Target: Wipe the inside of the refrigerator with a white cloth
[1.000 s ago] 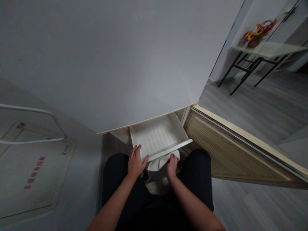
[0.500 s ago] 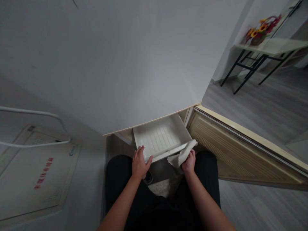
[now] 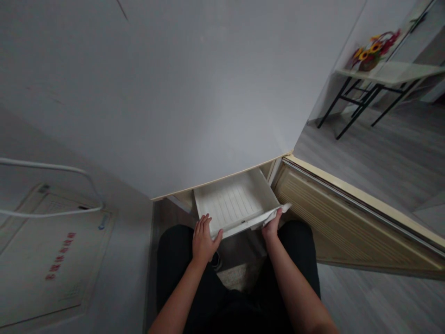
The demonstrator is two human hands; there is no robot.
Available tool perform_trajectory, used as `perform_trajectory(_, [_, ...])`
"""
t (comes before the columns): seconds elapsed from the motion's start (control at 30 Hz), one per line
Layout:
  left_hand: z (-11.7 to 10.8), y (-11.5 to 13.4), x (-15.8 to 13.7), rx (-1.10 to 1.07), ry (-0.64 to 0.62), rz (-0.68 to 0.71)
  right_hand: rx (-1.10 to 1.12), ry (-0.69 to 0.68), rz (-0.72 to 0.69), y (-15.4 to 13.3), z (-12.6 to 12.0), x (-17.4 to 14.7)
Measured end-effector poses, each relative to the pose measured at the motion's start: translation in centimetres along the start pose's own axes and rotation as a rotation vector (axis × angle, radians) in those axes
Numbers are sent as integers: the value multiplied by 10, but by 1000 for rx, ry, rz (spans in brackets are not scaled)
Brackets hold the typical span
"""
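Observation:
A white plastic drawer (image 3: 232,200) with a ribbed floor is pulled partway out from under a pale-edged cabinet top. My left hand (image 3: 204,241) grips its left front corner, thumb on the front rim and fingers along the side. At the right front corner, my right hand (image 3: 272,227) is closed on a white cloth (image 3: 285,207). This cloth lies pressed against the drawer's front edge, partly hidden by the hand. Nothing lies on the visible drawer floor.
A yellowed door (image 3: 351,218) with a ribbed inner face stands open on the right. White wall (image 3: 194,93) rises ahead. To the left are a wall panel (image 3: 45,260) with red lettering and a white metal rail (image 3: 69,168). A table (image 3: 399,73) with a flower basket (image 3: 370,60) stands farther right.
My right hand has brought the cloth from hanging below the drawer's right front corner up flat against its front edge. My left hand keeps its hold on the left corner.

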State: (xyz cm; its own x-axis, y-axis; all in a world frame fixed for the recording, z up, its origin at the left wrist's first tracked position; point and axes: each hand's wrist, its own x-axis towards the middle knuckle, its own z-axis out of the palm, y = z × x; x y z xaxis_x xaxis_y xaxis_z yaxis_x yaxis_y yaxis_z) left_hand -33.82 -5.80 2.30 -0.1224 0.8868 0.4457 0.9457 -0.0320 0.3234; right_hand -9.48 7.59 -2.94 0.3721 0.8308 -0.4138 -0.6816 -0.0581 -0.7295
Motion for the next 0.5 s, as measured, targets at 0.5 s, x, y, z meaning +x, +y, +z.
perform_trajectory(0.5, [1,3,-1,-1,6,-37,37,43,20,-13,8,2])
